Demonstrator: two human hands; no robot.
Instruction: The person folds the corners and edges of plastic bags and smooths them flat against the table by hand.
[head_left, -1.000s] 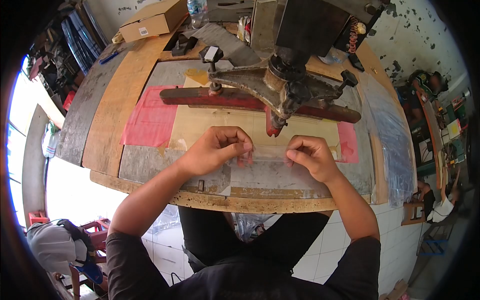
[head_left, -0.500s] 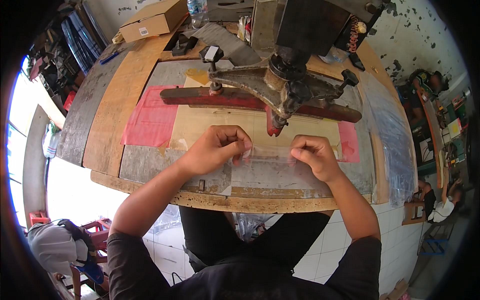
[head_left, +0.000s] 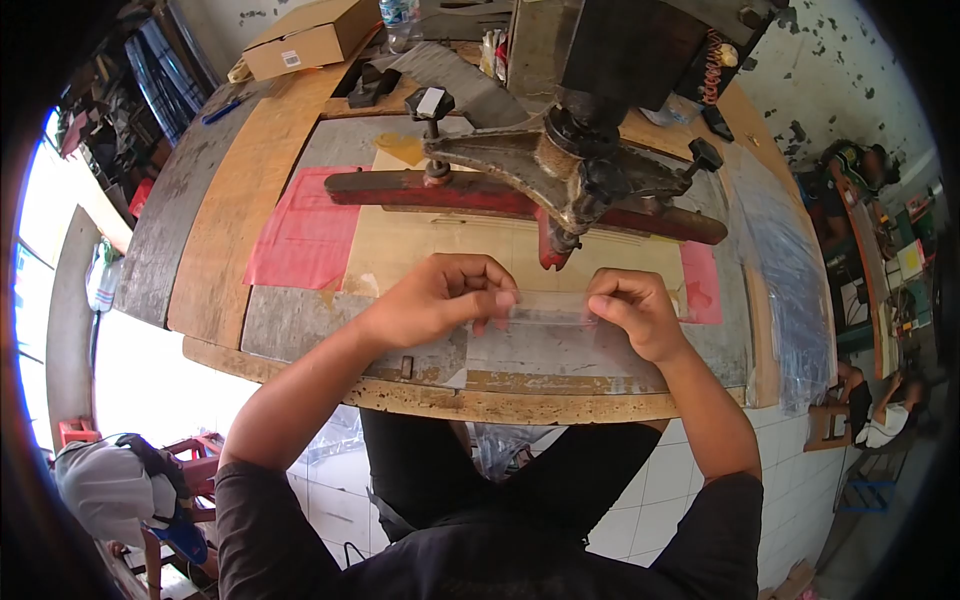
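Between my two hands stretches a clear plastic strip (head_left: 550,308), nearly see-through, held level above the front part of the worktable. My left hand (head_left: 440,300) pinches its left end between thumb and fingers. At the right end, my right hand (head_left: 635,312) grips it the same way. Just beyond the hands, a machine head with a long red bar (head_left: 460,195) spans a yellowish board (head_left: 420,235). Pink sheets show at both sides of that board, the larger pink sheet (head_left: 305,230) on the left.
A small metal piece (head_left: 406,367) lies near the table's front edge. Clear plastic sheets (head_left: 785,270) hang over the right side. A cardboard box (head_left: 310,40), a bottle (head_left: 397,22) and a blue pen (head_left: 220,111) are at the back left. Other people sit at both sides.
My left hand has shifted slightly right, closer to my right hand. The strip stays held between both hands. The view has moved a little.
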